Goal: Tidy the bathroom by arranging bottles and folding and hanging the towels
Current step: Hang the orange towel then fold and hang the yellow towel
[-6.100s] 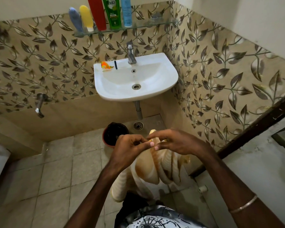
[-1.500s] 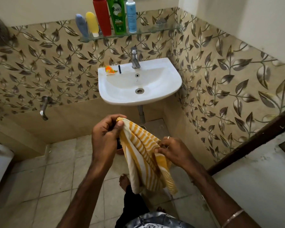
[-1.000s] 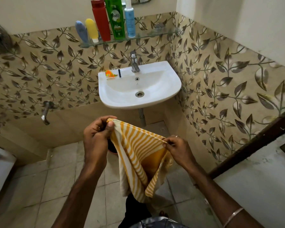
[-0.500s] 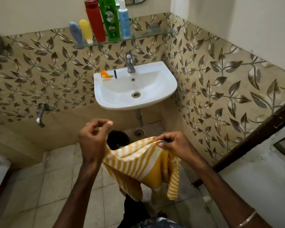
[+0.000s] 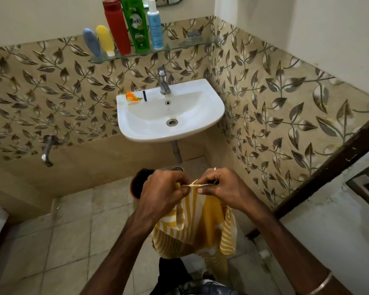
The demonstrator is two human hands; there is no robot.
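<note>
Leaf-patterned tiles wrap the bathroom walls, and straight ahead of the hands hangs a white washbasin (image 5: 170, 111) under a glass shelf (image 5: 179, 46) carrying a row of bottles (image 5: 124, 26). Both hands are drawn close together: the left hand (image 5: 162, 192) and the right hand (image 5: 222, 188) each pinch the top edge of a yellow-and-white striped towel (image 5: 198, 226), which droops below them. Just beyond the left hand sits a dark bucket (image 5: 139, 184).

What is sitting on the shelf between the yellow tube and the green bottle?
A tall red bottle stands between the yellow tube and the green bottle on the glass shelf, as the head view shows.
</note>
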